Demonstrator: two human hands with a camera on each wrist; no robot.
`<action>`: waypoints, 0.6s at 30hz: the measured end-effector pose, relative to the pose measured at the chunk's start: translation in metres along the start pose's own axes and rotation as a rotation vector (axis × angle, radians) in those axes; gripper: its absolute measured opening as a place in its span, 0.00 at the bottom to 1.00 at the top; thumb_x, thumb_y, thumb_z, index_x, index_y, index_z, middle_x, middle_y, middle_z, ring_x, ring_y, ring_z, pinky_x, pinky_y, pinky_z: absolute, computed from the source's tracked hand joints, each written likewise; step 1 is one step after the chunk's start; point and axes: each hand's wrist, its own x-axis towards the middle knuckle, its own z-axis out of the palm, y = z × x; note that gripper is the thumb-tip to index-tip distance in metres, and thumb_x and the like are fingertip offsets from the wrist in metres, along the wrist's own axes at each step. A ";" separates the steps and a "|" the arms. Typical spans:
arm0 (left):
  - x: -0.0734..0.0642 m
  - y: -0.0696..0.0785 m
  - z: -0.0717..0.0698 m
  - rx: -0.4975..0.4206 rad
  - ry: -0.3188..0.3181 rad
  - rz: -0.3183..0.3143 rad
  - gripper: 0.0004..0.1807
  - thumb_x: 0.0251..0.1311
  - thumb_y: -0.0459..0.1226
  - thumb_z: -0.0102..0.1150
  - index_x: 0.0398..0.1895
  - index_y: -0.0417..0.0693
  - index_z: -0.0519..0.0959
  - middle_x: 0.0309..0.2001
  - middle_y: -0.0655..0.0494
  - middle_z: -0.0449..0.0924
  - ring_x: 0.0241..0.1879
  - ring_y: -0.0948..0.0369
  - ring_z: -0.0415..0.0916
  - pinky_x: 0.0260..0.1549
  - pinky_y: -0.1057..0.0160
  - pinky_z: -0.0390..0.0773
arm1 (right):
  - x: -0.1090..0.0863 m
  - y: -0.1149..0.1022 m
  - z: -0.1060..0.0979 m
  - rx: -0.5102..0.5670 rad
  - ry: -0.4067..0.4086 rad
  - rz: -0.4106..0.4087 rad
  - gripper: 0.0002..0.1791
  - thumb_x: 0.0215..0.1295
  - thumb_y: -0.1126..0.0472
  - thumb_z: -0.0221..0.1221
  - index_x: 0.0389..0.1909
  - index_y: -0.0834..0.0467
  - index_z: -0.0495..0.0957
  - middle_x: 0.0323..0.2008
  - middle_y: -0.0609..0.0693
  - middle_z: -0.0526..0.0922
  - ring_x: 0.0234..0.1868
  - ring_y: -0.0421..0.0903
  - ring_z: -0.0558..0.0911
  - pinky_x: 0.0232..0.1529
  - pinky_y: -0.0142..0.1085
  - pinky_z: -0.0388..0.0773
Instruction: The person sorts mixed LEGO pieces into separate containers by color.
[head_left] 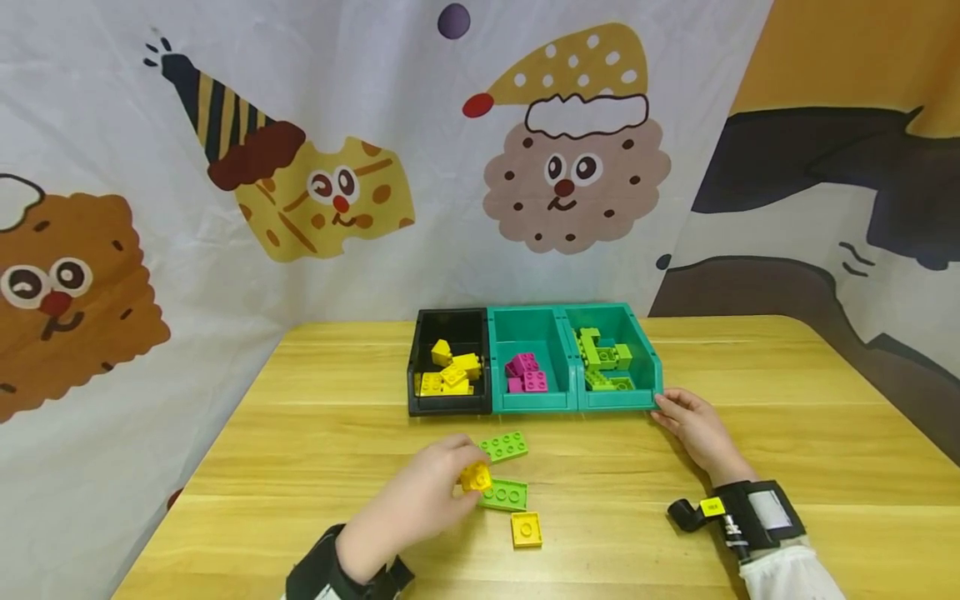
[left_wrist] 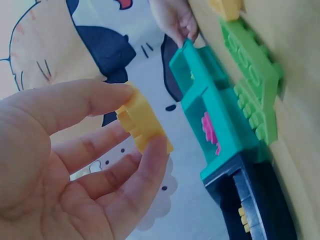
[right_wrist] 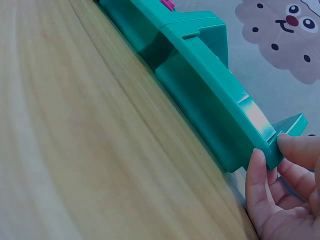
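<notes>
My left hand [head_left: 431, 492] pinches a small yellow toy brick [left_wrist: 142, 122] between thumb and fingers, above the table. Beneath and beside it lie two green bricks, one studs up [head_left: 507, 447] and one hollow side up [head_left: 506, 495]. Nearer to me, a square yellow brick [head_left: 527, 530] lies hollow side up. My right hand [head_left: 699, 429] grips the front right corner of the right teal bin [head_left: 619, 401], thumb over the rim and fingers underneath, as the right wrist view shows. That bin contains several green bricks [head_left: 603, 354].
Left of it, a middle teal bin [head_left: 534, 402] holds magenta bricks [head_left: 527, 372]. At the row's left end stands a black bin [head_left: 450, 406] with several yellow bricks [head_left: 453, 375]. Behind the wooden table [head_left: 315, 433] hangs a cloth with cartoon prints [head_left: 442, 275].
</notes>
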 end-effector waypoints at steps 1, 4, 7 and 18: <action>0.000 0.000 -0.002 0.000 0.009 0.003 0.18 0.48 0.31 0.68 0.45 0.42 0.80 0.42 0.54 0.79 0.40 0.63 0.76 0.41 0.68 0.79 | 0.000 0.000 0.000 0.000 0.001 0.001 0.04 0.69 0.59 0.54 0.39 0.56 0.74 0.37 0.42 0.72 0.38 0.30 0.76 0.44 0.23 0.77; 0.001 -0.001 -0.004 0.007 0.030 0.015 0.18 0.48 0.32 0.68 0.45 0.42 0.80 0.43 0.53 0.79 0.39 0.63 0.76 0.40 0.68 0.79 | -0.001 -0.001 0.001 -0.005 0.003 0.012 0.05 0.69 0.60 0.53 0.40 0.57 0.73 0.37 0.41 0.72 0.38 0.30 0.76 0.44 0.23 0.77; 0.001 -0.001 -0.005 -0.002 0.047 0.013 0.18 0.48 0.32 0.68 0.45 0.42 0.80 0.43 0.53 0.79 0.39 0.63 0.76 0.39 0.69 0.79 | -0.001 -0.003 0.002 -0.017 0.005 0.020 0.07 0.69 0.59 0.53 0.42 0.58 0.72 0.37 0.41 0.72 0.39 0.29 0.76 0.44 0.22 0.77; 0.006 -0.003 -0.011 -0.066 0.165 -0.022 0.18 0.50 0.31 0.67 0.46 0.42 0.79 0.42 0.55 0.77 0.39 0.63 0.75 0.35 0.71 0.79 | -0.002 -0.002 0.001 -0.019 0.005 0.029 0.08 0.69 0.58 0.53 0.43 0.59 0.71 0.37 0.40 0.72 0.39 0.30 0.76 0.44 0.22 0.77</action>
